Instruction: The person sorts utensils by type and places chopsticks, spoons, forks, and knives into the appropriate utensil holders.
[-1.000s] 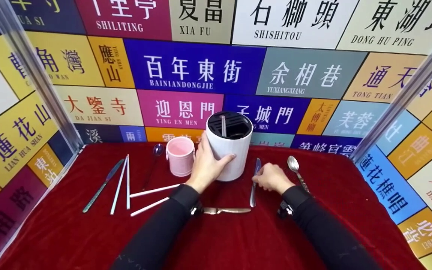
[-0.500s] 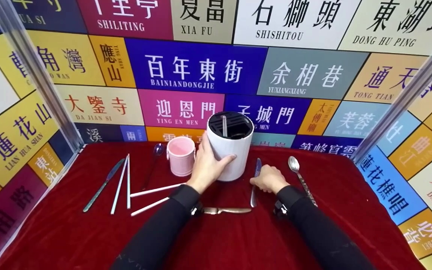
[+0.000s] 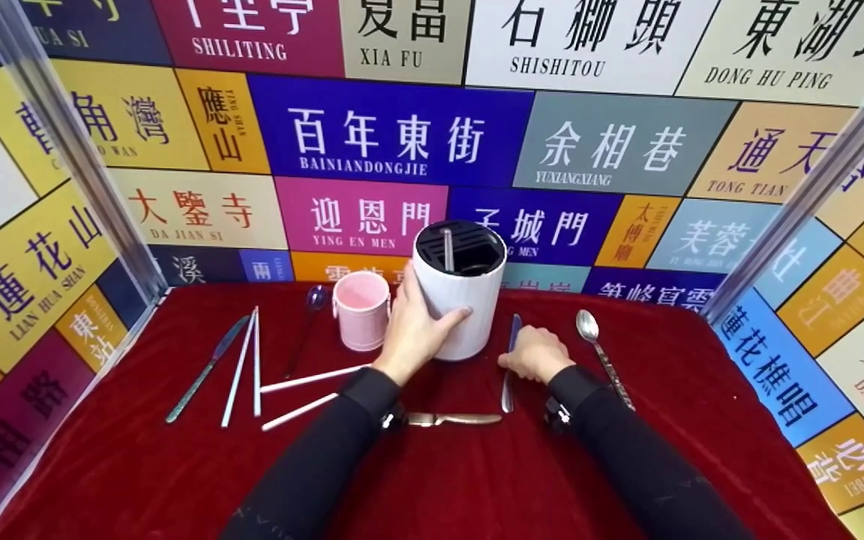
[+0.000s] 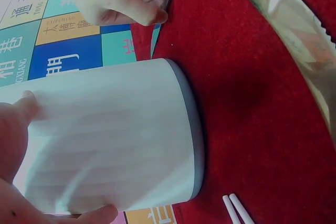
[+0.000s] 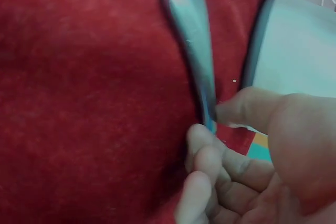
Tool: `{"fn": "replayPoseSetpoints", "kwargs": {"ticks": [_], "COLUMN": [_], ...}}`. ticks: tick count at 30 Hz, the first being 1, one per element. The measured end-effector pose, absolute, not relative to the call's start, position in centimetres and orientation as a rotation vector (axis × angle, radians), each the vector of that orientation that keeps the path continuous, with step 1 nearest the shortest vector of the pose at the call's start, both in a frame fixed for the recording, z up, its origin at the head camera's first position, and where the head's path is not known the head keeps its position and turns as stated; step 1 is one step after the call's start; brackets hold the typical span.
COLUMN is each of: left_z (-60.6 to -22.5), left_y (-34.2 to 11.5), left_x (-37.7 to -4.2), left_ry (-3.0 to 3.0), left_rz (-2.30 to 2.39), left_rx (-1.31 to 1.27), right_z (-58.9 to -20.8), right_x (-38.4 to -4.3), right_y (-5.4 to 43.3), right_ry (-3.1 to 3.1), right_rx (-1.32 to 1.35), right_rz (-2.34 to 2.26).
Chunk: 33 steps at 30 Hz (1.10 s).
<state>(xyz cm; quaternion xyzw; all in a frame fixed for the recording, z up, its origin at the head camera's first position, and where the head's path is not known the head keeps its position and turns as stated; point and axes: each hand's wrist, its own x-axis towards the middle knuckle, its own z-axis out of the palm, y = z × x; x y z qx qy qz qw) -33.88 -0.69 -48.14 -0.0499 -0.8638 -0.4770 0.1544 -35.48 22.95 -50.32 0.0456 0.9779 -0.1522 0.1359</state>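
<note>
My left hand grips the side of a white cylindrical utensil holder, its thumb across the front and the fingers round the left side. The holder stands upright and has a black slotted top with one slim metal handle sticking out. To its right, my right hand pinches a silver table knife around its middle. In the right wrist view, thumb and forefinger meet on either side of the knife, whose rounded handle end lies against the red cloth. The blade is partly hidden behind the hand in the head view.
A pink cup stands left of the holder. Several pale chopsticks, a dark knife and a dark spoon lie at left. A gold-toned knife lies in front, a spoon at right. Printed panels wall the back.
My right hand has shifted slightly along the knife, its fingers settling into a lower, closer pinch. The left hand and the holder have stayed in place.
</note>
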Motion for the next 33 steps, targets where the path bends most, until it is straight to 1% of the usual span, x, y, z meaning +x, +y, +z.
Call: {"fn": "replayPoseSetpoints", "kwargs": {"ticks": [11,23,33], "left_z": [-48.1,-48.2,-48.2], "left_y": [-0.6,-0.5,-1.3], "left_x": [-33.8,-33.7,-32.9], "left_ry": [-2.476,-2.5,-2.52], "left_rz": [-1.376,-1.372,-1.304], "left_rx": [-0.156,-0.138,-0.13], "right_z": [-50.8,-50.0,-50.0], "right_x": [-35.7,-35.7,-35.1], "right_y": [23.3,23.2,22.7], "right_ry": [2.749,2.788,2.867], "right_rx": [0.16,0.11,0.14], "right_rz": [-0.577,-0.417,-0.322]}}
